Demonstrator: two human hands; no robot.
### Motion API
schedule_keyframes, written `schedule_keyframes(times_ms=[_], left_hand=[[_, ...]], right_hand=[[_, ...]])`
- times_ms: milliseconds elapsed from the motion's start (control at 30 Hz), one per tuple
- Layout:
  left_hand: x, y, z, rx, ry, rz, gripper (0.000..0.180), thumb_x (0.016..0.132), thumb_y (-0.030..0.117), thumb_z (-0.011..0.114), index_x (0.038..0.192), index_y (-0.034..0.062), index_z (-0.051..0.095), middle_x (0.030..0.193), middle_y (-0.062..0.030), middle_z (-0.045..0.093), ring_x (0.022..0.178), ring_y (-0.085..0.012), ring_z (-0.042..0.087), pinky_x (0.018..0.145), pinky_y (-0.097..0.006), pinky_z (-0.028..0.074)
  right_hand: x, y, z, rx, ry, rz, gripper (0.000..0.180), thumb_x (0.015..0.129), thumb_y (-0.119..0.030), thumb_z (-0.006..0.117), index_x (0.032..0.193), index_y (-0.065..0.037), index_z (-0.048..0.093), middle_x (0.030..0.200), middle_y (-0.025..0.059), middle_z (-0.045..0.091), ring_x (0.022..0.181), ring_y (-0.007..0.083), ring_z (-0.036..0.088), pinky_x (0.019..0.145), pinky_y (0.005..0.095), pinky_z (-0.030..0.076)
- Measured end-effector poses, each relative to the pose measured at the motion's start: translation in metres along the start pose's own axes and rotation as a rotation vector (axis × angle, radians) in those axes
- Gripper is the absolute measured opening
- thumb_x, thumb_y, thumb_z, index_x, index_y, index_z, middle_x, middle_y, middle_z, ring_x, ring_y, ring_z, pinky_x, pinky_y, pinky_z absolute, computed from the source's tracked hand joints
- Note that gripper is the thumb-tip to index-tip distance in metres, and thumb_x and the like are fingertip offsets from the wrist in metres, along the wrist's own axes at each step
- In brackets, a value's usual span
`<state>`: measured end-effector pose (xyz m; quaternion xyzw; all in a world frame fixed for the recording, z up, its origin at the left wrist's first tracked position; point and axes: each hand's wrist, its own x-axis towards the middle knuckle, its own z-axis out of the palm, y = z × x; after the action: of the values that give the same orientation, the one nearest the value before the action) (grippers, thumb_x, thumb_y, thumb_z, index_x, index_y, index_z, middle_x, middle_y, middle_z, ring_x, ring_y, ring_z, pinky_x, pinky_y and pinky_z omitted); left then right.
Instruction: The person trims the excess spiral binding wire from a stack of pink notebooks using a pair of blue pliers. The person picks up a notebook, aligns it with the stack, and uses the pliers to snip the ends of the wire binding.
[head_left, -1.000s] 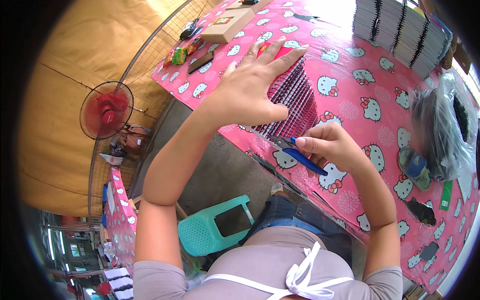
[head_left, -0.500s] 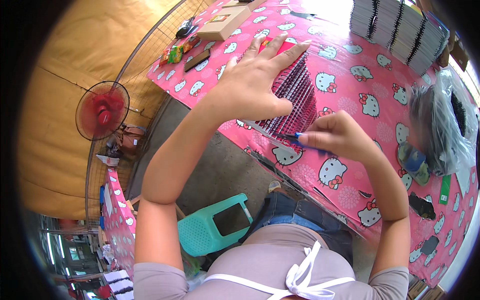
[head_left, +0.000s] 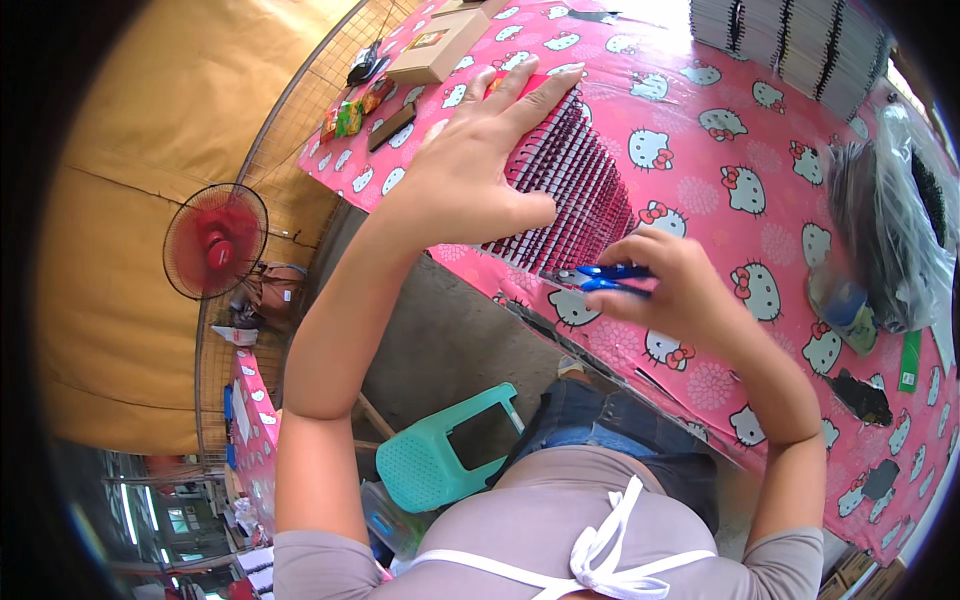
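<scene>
A tall stack of spiral-bound notebooks (head_left: 575, 190) with red covers stands near the table's front edge, its coiled spines turned toward my right side. My left hand (head_left: 475, 170) rests on top of the stack with fingers spread wide and the thumb reaching over the spine side. In my right hand (head_left: 672, 290) is a pair of blue-handled wire cutters (head_left: 600, 278). Their handles are spread apart, and the metal jaws point left at the lower corner of the stack's spines. Whether the jaws touch a coil I cannot tell.
A pink patterned cloth (head_left: 690, 140) with torn spots covers the table. Bound books (head_left: 790, 50) are piled at the far right, near a clear plastic bag (head_left: 890, 230) of black coils. Far left are a cardboard box (head_left: 440, 50) and snack packets (head_left: 350, 115); below, a green stool (head_left: 430, 470) and a fan (head_left: 215, 240).
The cutters' handles show farther apart than before, and my right hand has turned so more of the tool is visible. My left hand stays on the stack. The whole view has shifted slightly.
</scene>
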<state>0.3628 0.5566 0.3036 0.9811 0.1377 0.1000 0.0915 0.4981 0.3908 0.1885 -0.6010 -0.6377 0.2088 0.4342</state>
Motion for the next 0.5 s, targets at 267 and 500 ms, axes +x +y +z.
schedule_keyframes(times_ms=[267,500], left_hand=[[-0.002,-0.008,-0.002,-0.063,-0.03,0.045,0.088,0.063,0.019,0.06,0.146,0.012,0.031,0.149,-0.016,0.031,0.142,-0.0321,0.018,0.115,-0.043,0.01],[0.001,-0.016,-0.005,-0.083,-0.046,0.107,0.09,0.062,0.016,0.06,0.146,0.0058,0.029,0.15,-0.0116,0.032,0.143,-0.0261,0.018,0.116,-0.038,0.009]], right_hand=[[-0.012,0.008,0.006,0.031,0.009,-0.034,0.042,0.076,-0.033,0.074,0.103,-0.003,0.064,0.089,0.0115,0.063,0.083,0.024,0.061,0.075,0.0384,0.048],[-0.01,0.013,0.018,-0.287,0.286,-0.274,0.041,0.071,-0.031,0.077,0.101,-0.006,0.063,0.091,0.0098,0.058,0.088,0.0264,0.059,0.079,0.0389,0.046]])
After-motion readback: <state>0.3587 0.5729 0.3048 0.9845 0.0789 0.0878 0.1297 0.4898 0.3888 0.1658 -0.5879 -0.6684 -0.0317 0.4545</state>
